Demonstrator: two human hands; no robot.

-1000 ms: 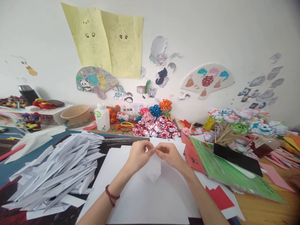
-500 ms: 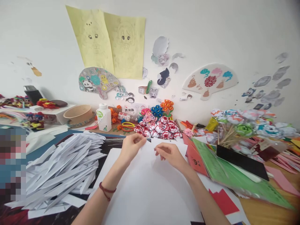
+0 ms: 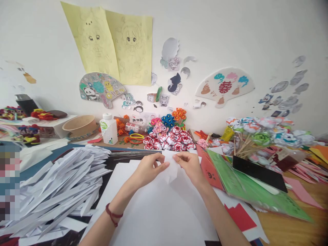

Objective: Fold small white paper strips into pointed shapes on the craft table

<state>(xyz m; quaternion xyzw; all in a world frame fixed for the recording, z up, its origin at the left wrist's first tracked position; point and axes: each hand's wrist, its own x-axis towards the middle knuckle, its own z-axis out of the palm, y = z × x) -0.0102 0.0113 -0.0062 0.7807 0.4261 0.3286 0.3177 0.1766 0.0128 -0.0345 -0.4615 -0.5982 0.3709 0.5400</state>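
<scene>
A small folded piece of white paper (image 3: 171, 171) is held up between my two hands above the large white sheets. My right hand (image 3: 189, 165) pinches its upper right side with thumb and forefinger. From the other side, my left hand (image 3: 151, 171) grips the paper's left edge between thumb and curled fingers. Below both hands lie the stacked large white sheets (image 3: 159, 212). To the left is a big heap of folded white paper strips (image 3: 64, 191).
Red-and-white paper flowers (image 3: 170, 140) stand behind the hands, near a white bottle (image 3: 108, 130). At right lie a green packet (image 3: 251, 184), a dark flat object (image 3: 258, 173) and red paper (image 3: 241, 217). Thin wires (image 3: 128, 154) lie behind the sheets.
My hands have come closer together, and the small white paper now shows plainly between them. The view has shifted slightly to the right.
</scene>
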